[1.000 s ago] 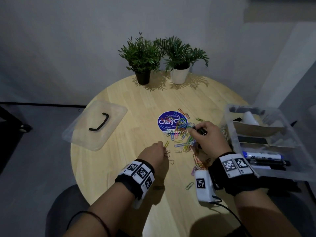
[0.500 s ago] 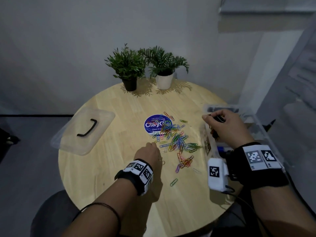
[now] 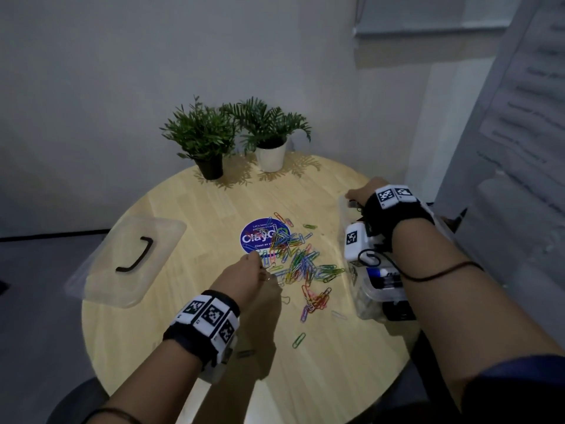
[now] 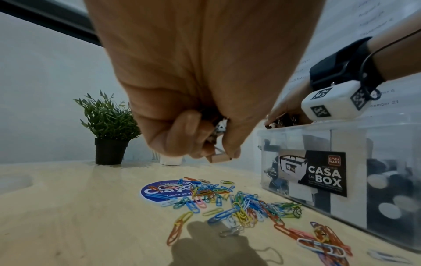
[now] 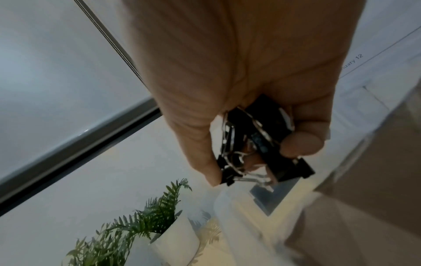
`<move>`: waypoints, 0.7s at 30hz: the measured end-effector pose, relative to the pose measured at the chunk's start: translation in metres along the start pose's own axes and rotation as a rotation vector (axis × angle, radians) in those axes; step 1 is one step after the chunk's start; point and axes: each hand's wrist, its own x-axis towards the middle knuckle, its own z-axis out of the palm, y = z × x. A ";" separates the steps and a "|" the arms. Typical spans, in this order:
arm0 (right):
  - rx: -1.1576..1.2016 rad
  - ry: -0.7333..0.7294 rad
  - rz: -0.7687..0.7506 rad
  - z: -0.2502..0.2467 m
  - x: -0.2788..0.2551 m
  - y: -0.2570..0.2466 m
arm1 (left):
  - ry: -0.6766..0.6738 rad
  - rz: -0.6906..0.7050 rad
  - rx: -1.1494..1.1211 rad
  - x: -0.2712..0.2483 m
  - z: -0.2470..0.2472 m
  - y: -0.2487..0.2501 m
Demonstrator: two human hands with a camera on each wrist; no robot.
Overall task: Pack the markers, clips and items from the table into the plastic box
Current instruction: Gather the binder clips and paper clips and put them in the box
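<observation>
Several coloured paper clips [image 3: 299, 261] lie scattered on the round wooden table [image 3: 183, 347], also seen in the left wrist view [image 4: 239, 203]. My left hand [image 3: 260, 264] hovers at the pile's left edge, fingers curled around a few small clips [image 4: 218, 158]. The clear plastic box [image 3: 367, 298] stands at the table's right edge with markers [image 3: 382, 273] inside; its label reads "CASA BOX" [image 4: 323, 172]. My right hand [image 3: 356, 197] is over the box's far end, gripping a bunch of black binder clips [image 5: 257, 144]. My right forearm hides most of the box.
The box's clear lid [image 3: 122, 258] with a black handle lies at the table's left edge. Two potted plants [image 3: 204, 139] [image 3: 269, 127] stand at the back. A blue round sticker [image 3: 256, 238] lies under the far clips. One green clip [image 3: 298, 340] lies apart, nearer me.
My right hand left the paper clip pile and moved right and away to above the box's far end, carrying the black binder clips. My left hand stayed by the pile.
</observation>
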 end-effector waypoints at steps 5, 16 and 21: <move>-0.096 -0.034 0.029 0.008 0.013 -0.003 | -0.025 0.005 -0.012 -0.008 -0.001 -0.007; -0.434 -0.025 -0.158 -0.009 -0.004 0.002 | -0.068 0.004 -0.068 -0.018 0.007 -0.011; 0.036 0.075 -0.253 -0.034 -0.095 0.023 | 0.048 0.084 -0.167 -0.015 -0.021 0.024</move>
